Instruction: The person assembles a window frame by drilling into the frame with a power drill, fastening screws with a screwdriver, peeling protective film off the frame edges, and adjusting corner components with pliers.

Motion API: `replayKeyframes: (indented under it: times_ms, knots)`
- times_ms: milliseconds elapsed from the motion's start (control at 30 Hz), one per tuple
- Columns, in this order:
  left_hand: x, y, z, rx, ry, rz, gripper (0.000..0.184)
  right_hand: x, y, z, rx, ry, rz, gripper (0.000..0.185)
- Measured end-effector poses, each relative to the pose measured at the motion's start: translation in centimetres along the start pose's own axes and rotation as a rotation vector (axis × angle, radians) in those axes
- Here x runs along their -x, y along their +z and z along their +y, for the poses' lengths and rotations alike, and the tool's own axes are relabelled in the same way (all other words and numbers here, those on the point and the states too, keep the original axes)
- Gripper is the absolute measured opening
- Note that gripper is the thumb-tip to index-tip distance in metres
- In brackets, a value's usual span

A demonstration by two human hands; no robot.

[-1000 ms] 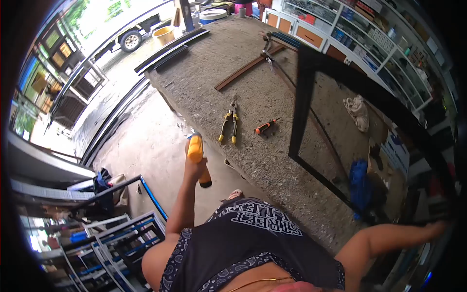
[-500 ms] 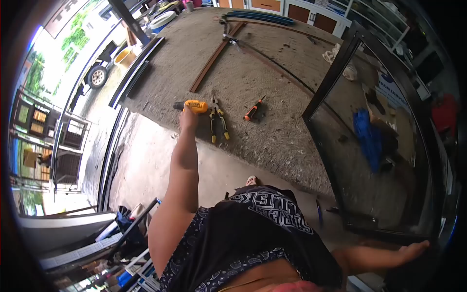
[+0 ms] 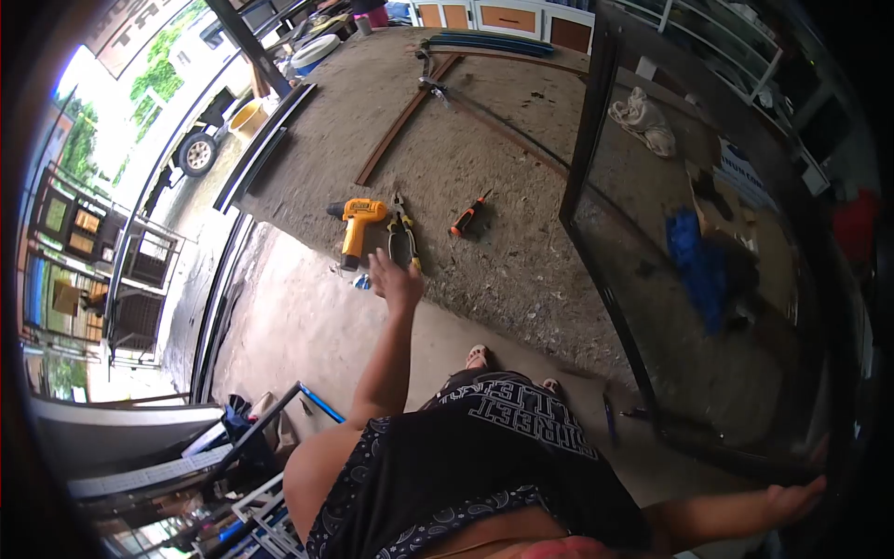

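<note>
My left hand (image 3: 396, 279) is over the near edge of the rough work surface, fingers spread and holding nothing. It is beside the yellow-and-black handles of the pliers (image 3: 406, 238). A yellow cordless drill (image 3: 357, 224) lies on its side just left of the pliers. To their right rests an orange-and-black screwdriver (image 3: 468, 216). At the lower right, my right hand (image 3: 793, 501) holds the lower edge of a dark-framed glass panel (image 3: 610, 296), which stands tilted at my right side. Its fingertips are partly lost in the dark edge of the view.
Brown metal strips (image 3: 406, 126) and a bundle of dark blue strips (image 3: 489, 44) lie farther back. Black profiles (image 3: 265, 149) line the left edge. A pale cloth (image 3: 643, 121) and a blue item (image 3: 694, 265) show through the glass. A bucket (image 3: 247, 119) stands outside.
My left hand has let go of the drill and moved right and nearer to me, fingers opened. The drill now lies with its handle toward me. The glass panel's top has shifted left.
</note>
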State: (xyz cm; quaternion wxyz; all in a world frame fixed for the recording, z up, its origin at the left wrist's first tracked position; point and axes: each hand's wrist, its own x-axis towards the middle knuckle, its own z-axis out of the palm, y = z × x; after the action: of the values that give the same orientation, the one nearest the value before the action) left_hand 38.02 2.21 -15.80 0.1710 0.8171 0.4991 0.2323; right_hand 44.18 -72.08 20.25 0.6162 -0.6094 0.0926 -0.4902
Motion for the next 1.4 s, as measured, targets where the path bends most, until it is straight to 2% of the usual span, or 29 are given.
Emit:
replayKeyframes:
  times_ms: [167,267,333,433,533,600,700,800,900,1000,1133,1267,1300,1400]
  knots:
    - [9.6,-0.6,2.8,0.032,0.035,-0.154,0.093,-0.4,3.8,2.1,-0.337,0.069,-0.360,0.075]
    - [14.5,0.0,2.6,0.032,0.147,-0.177,0.092,5.2,9.7,2.2,-0.336,0.006,-0.543,0.058]
    - [17.8,0.4,3.5,0.012,0.104,-0.226,0.091,9.8,13.4,1.8,-0.354,-0.077,-0.682,0.048]
    - [21.8,0.8,3.4,-0.018,0.149,-0.265,0.090,13.9,17.1,1.3,-0.421,-0.196,-0.841,0.034]
    - [25.5,-0.9,3.6,-0.059,0.175,-0.290,0.090,14.5,19.0,1.4,-0.484,-0.126,-0.946,0.030]
    - [27.7,-2.2,3.1,-0.098,0.094,-0.345,0.090,15.3,20.4,1.8,-0.592,-0.105,-1.000,0.028]
    - [30.0,-4.3,1.8,-0.181,-0.076,-0.427,0.089,15.2,21.9,2.6,-0.563,-0.275,-1.028,0.029]
    - [32.3,-4.8,-1.7,-0.250,-0.181,-0.487,0.089,15.8,22.5,3.3,-0.620,-0.167,-1.077,0.033]
    - [34.1,-5.3,-4.2,-0.316,-0.269,-0.564,0.088,15.2,23.0,2.9,-0.622,-0.218,-1.096,0.040]
    - [36.2,-6.0,-6.1,-0.375,-0.339,-0.685,0.087,15.9,22.9,3.6,-0.672,-0.167,-1.108,0.033]
    - [37.9,-5.0,-9.8,-0.474,-0.419,-0.856,0.085,14.5,23.1,3.1,-0.617,-0.267,-1.162,0.038]
    - [36.4,-3.8,-11.5,-0.486,-0.417,-0.906,0.080,13.3,23.2,2.9,-0.530,-0.361,-1.269,0.041]
    - [35.9,-3.3,-11.8,-0.500,-0.365,-0.855,0.078,13.1,23.2,3.0,-0.491,-0.387,-1.304,0.041]
    - [32.8,-2.3,-9.9,-0.395,-0.321,-0.782,0.074,13.7,23.4,3.4,-0.609,-0.246,-1.245,0.036]
